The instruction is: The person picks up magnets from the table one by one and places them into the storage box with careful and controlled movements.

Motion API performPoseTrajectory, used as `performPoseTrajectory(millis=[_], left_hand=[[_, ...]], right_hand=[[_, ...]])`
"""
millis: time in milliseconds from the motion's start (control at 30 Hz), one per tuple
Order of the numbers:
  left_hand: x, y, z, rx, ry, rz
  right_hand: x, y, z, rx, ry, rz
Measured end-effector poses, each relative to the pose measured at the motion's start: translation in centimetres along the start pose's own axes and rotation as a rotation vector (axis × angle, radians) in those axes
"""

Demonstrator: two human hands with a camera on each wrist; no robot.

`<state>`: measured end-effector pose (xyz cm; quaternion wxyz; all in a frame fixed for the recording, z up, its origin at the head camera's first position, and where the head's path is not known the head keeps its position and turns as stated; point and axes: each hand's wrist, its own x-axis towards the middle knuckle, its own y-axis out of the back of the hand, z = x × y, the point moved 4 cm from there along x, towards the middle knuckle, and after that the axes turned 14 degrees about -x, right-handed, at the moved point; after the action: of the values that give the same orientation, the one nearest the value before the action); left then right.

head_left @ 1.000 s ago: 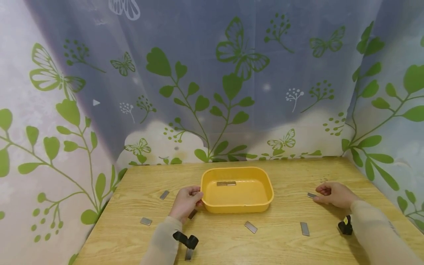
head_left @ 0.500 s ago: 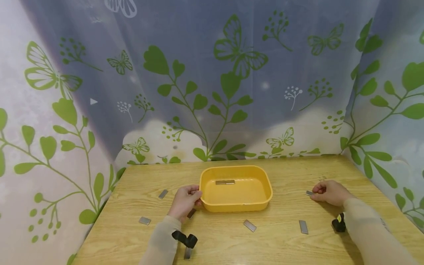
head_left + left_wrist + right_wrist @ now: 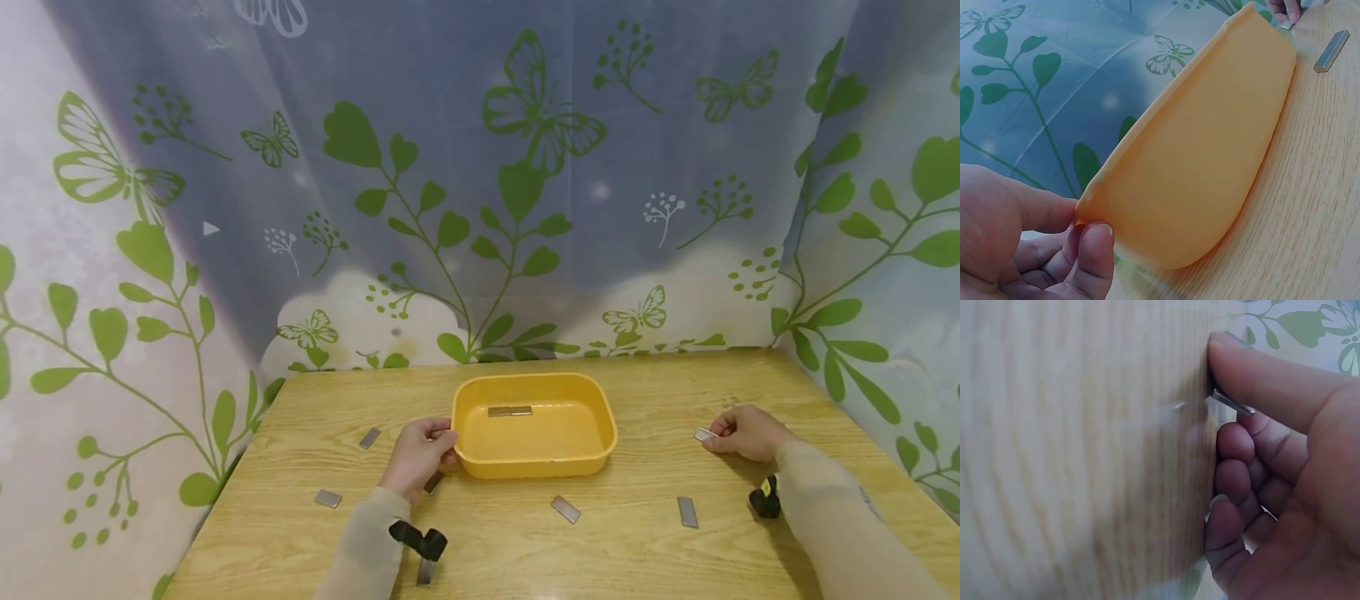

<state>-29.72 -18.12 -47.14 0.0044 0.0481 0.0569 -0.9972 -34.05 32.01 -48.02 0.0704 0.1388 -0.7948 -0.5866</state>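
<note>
A yellow plastic basin (image 3: 536, 469) stands near the middle of the wooden table. At its left end, my left hand (image 3: 415, 457) pinches the rim between thumb and fingers. The left wrist view shows that grip close up, with the thumb and a bent finger meeting at the basin's corner (image 3: 1179, 150). Off to the right, my right hand (image 3: 752, 433) pinches a small silver metal bar (image 3: 702, 434) between thumb and fingertip, low over the tabletop. The bar (image 3: 1233, 402) is partly hidden by the thumb in the right wrist view; the other fingers curl beneath.
Two similar bars (image 3: 510, 411) lie end to end inside the basin. More lie scattered: one in front of the basin (image 3: 566, 509), one at front right (image 3: 687, 512), and several on the left, including a far-left bar (image 3: 327, 497). A patterned curtain (image 3: 420, 208) hangs behind the table.
My right hand has shifted slightly left, and its bar has tipped to show a brighter face. The left hand keeps its hold on the basin. The head view has shifted slightly.
</note>
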Motion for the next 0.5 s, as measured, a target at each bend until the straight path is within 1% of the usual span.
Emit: performPoseTrajectory(millis=[267, 433, 500], left_hand=[[0.15, -0.03, 0.15, -0.009, -0.027, -0.010], [0.17, 0.04, -0.13, -0.011, -0.037, -0.021], [0.17, 0.05, -0.22, -0.010, -0.031, -0.016]], right_hand=[[-0.01, 0.09, -0.10, 0.011, -0.005, -0.017], [-0.33, -0.01, -0.35, 0.016, -0.019, -0.034], [-0.47, -0.06, -0.44, 0.017, -0.027, -0.033]])
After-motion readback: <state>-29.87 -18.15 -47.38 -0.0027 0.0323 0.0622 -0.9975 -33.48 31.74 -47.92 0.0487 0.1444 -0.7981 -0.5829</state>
